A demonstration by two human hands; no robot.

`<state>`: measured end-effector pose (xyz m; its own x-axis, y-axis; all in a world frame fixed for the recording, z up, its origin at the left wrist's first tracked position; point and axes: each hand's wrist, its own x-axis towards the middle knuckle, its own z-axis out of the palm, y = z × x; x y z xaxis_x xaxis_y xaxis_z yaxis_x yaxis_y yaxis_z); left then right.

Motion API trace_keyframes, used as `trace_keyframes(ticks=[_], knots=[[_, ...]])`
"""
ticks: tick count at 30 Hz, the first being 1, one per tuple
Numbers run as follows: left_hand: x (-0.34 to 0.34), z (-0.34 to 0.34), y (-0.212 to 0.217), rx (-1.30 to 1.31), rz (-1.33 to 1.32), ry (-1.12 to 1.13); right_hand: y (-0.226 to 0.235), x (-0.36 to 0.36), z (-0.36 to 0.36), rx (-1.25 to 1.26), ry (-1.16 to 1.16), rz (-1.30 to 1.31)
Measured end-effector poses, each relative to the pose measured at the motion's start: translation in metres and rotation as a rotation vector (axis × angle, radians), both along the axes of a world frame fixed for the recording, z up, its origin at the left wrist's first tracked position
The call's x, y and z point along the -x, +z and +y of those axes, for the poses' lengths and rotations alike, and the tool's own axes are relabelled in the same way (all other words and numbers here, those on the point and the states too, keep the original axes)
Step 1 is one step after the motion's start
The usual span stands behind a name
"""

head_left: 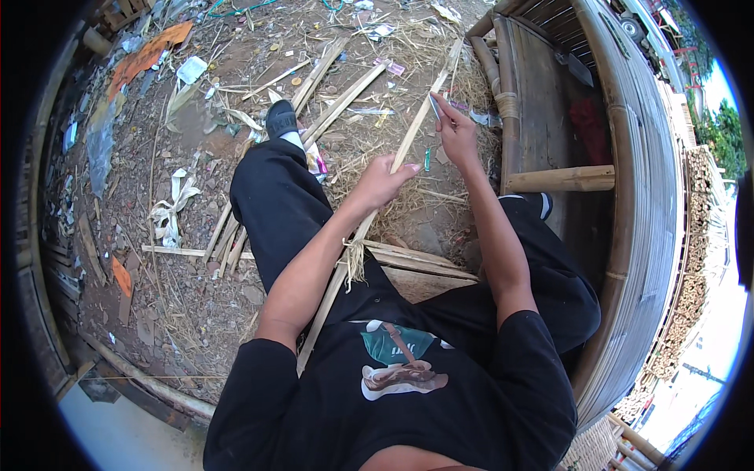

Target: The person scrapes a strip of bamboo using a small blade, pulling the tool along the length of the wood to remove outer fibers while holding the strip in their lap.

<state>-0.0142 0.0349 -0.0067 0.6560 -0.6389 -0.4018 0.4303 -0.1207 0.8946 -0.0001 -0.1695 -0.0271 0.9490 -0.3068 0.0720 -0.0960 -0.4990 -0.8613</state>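
Your left hand point(381, 184) is wrapped around a long, flat, pale yellow bamboo strip point(411, 137). The strip slants up and away in front of you, and its low end comes back near your left elbow. Your right hand point(458, 133) pinches a thin, grey metal blade point(435, 108) up against the strip, farther out than your left hand. I can't see the blade's handle, so I can't tell how good that hold is.

Here's what could go wrong. If the blade slips while you pull it back, it could run down to your left thumb, which sticks out over the strip. If you push too deep, the strip might crack. The strip looks rough, so a splinter could poke you. A pale, stringy tuft of shavings point(355, 261) hangs low on it and might snag. The round, tan bamboo frame point(510, 141) on your right could bump your arm if you swing wide.
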Motion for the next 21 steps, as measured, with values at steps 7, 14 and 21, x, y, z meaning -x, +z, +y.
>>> trace_keyframes(ticks=[7,14,21], knots=[[0.002,-0.002,0.001,0.001,-0.010,0.017,0.015,-0.002,-0.006,0.031,0.036,0.068],[0.004,0.006,-0.006,-0.058,-0.006,-0.036,0.022,-0.006,-0.013,0.012,0.113,0.084],[0.002,0.009,-0.001,-0.022,0.035,-0.010,0.020,-0.010,-0.003,0.087,0.241,0.075]])
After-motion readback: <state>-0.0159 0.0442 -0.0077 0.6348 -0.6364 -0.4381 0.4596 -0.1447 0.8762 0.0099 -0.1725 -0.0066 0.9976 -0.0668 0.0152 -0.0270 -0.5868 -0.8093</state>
